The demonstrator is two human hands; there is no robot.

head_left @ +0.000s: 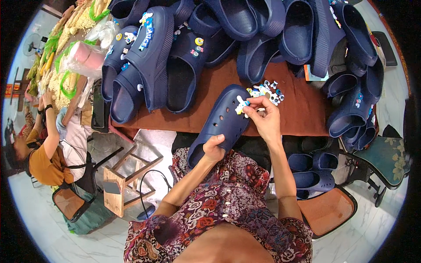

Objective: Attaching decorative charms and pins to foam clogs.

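A navy blue foam clog (211,124) with round holes in its upper is held over the table's near edge, its toe pointing away from me. My left hand (214,150) grips its side near the heel opening, thumb on top. At the toe, my right hand (265,121) pinches a small white charm (241,105) with blue and yellow parts between thumb and fingertips. The charm is against the clog's upper; whether it sits in a hole I cannot tell. Just beyond my right fingers lies a pile of loose charms (275,95), white, blue and black.
Many navy clogs (153,48), some with charms, crowd the back of the brown-covered table (302,116). Others (313,179) are below at right, near an orange-seated chair (329,210). On the left stand a wooden stool (131,175) and a seated person (48,153) working beside corn cobs.
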